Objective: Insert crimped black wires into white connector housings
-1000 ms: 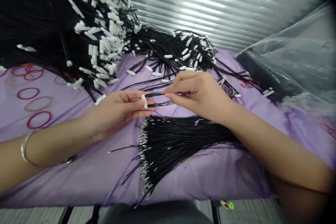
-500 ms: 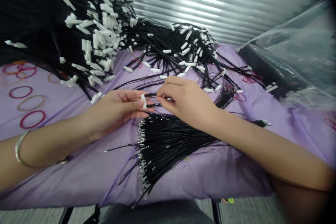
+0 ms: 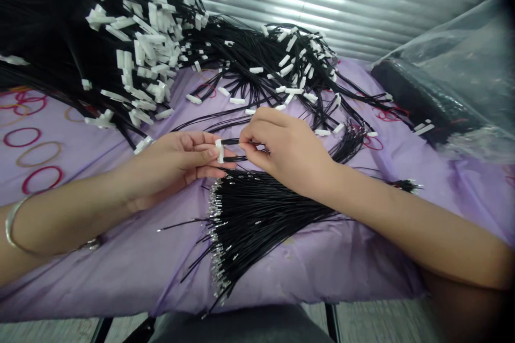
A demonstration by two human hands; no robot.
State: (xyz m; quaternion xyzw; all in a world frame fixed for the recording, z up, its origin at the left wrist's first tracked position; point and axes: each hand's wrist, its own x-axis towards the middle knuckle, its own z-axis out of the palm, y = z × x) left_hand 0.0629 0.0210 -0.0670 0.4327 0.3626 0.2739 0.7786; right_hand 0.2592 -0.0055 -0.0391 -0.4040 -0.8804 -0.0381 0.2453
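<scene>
Over our desk (image 3: 354, 273), near the far left corner of the fan of loose wires (image 3: 273, 203), we have a small white plug (image 3: 220, 150). Our left hand (image 3: 175, 162) pinches it between thumb and fingers, with the other fingers loosely spread. Our right hand (image 3: 285, 153) has its thumb and finger closed together, and they seem to hold some of the thin black wires (image 3: 230, 142) that come out of the plug; we can't tell how many. The plug looks light and hard, so we think its flat sides are best to hold. The wires look soft and bendy, so gripping close to the plug should help. The plug's long side runs away from us, and its wires go off to the right.
</scene>
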